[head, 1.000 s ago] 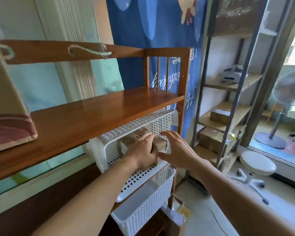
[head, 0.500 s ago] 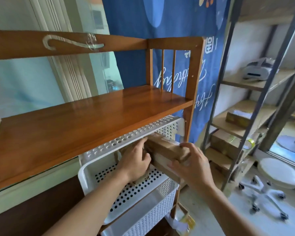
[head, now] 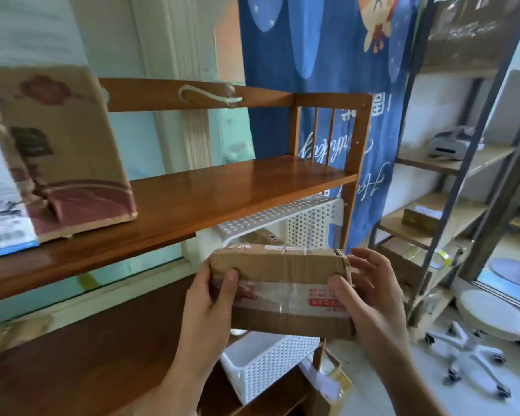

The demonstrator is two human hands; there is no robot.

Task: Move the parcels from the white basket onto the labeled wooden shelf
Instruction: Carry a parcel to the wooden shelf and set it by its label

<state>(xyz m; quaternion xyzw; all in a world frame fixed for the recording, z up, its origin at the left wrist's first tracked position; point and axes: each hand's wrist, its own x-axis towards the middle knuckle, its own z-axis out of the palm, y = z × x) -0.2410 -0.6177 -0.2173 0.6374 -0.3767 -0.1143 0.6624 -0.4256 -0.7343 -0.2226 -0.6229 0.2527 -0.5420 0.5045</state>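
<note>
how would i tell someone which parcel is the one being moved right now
Start at the wooden shelf; just below its front edge sits the white basket. In front of that, both hands hold a flat brown parcel. Unlike the big carton standing on the shelf, it is off every surface and banded with clear tape.

left hand point(head: 209, 307): raised, thumb forward, fingers wrapped behind, clamped on something | right hand point(head: 370, 298): level with left, thumb front, fingers spread round the end | both forearms: bare, reaching up from below
</note>
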